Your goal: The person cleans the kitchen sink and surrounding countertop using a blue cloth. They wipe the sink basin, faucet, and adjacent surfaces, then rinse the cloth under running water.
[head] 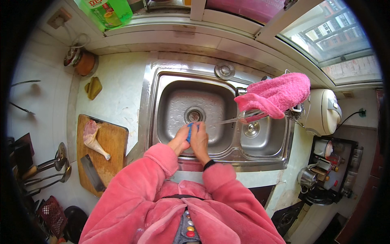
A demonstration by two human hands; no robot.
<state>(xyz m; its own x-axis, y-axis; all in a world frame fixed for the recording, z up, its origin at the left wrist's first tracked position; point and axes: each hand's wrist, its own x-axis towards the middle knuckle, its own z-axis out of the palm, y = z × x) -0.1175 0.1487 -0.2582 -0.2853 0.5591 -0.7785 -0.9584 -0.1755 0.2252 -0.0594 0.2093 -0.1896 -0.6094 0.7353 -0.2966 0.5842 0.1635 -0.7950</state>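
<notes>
My left hand and my right hand are pressed together over the near edge of the large stainless-steel sink basin. Squeezed between them is a blue cloth or scrubber, mostly hidden by the fingers. From the faucet on the right, a thin stream of water runs towards my fingertips. Beyond the hands lies the round drain. A fluffy pink towel hangs over the faucet area and hides much of it.
On the left, a wooden cutting board bears a raw poultry leg and a cleaver. A yellow-green sponge lies behind it. Right of the large basin is a smaller one, with a rice cooker beyond.
</notes>
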